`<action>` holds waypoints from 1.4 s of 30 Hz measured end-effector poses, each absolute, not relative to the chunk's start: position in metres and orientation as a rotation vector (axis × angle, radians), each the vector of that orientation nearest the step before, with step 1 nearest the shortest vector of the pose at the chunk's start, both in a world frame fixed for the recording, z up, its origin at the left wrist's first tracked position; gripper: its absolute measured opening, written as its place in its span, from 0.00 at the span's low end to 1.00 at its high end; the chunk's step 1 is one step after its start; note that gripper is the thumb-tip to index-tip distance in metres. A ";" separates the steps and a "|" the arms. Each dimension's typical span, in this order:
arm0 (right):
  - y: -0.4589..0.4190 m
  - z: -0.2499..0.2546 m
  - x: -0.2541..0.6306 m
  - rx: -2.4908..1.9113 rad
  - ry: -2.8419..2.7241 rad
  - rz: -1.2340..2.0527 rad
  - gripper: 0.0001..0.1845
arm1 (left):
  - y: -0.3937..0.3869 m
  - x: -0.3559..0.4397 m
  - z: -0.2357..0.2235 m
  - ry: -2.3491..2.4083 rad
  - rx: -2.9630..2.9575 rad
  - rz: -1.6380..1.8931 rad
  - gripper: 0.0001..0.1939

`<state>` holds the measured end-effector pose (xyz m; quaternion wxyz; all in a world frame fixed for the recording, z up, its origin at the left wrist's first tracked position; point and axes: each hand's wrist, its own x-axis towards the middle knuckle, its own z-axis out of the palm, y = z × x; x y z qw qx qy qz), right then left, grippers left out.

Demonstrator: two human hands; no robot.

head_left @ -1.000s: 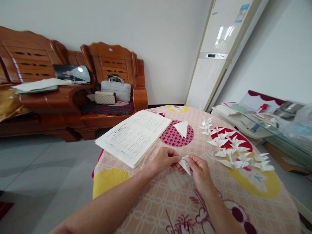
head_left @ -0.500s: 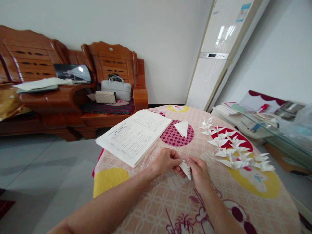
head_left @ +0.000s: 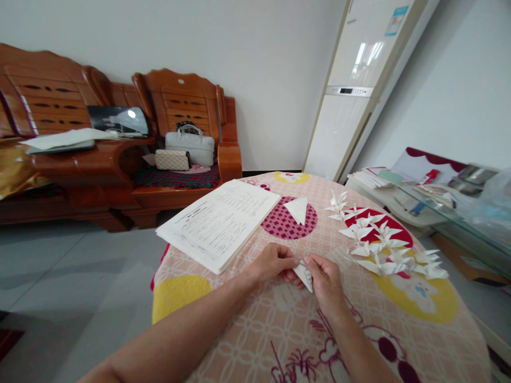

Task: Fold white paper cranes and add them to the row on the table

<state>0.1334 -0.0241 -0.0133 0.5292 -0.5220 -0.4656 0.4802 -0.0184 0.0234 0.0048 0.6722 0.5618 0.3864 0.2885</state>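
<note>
Between both hands, just above the patterned tablecloth, is a small piece of folded white paper with dark print and a point facing down. My left hand pinches its left side, fingers curled partly behind it. On the other side, my right hand grips the upper right edge between thumb and fingers. The fingers cover much of the paper's top. Beyond the hands lies a folded paper triangle on a pink checked circle. Several white paper cranes stand in a group to the right.
A stack of printed sheets lies at the table's left. Past the right edge, a glass-topped stand carries papers and a plastic bag. Wooden chairs with bags and a tall white air conditioner are behind the round table.
The folded paper has turned slightly, its tip moving lower and its top more covered by my fingers. My two hands have drawn a little closer together. Everything else is the same.
</note>
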 end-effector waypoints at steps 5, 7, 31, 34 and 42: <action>-0.023 -0.012 0.134 -1.219 -1.093 1.212 0.17 | 0.022 -0.017 -0.001 0.913 1.458 0.734 0.11; -0.023 -0.013 0.134 -1.215 -1.110 1.195 0.17 | 0.021 -0.017 -0.003 0.925 1.536 0.772 0.10; -0.026 -0.009 0.136 -1.130 -0.914 1.349 0.17 | 0.022 -0.024 0.009 0.813 1.283 0.644 0.12; -0.024 -0.009 0.137 -1.128 -0.890 1.337 0.18 | 0.026 -0.024 0.005 0.819 1.281 0.651 0.13; -0.023 -0.008 0.138 -1.145 -1.013 1.265 0.16 | 0.032 -0.025 -0.001 0.853 1.287 0.790 0.13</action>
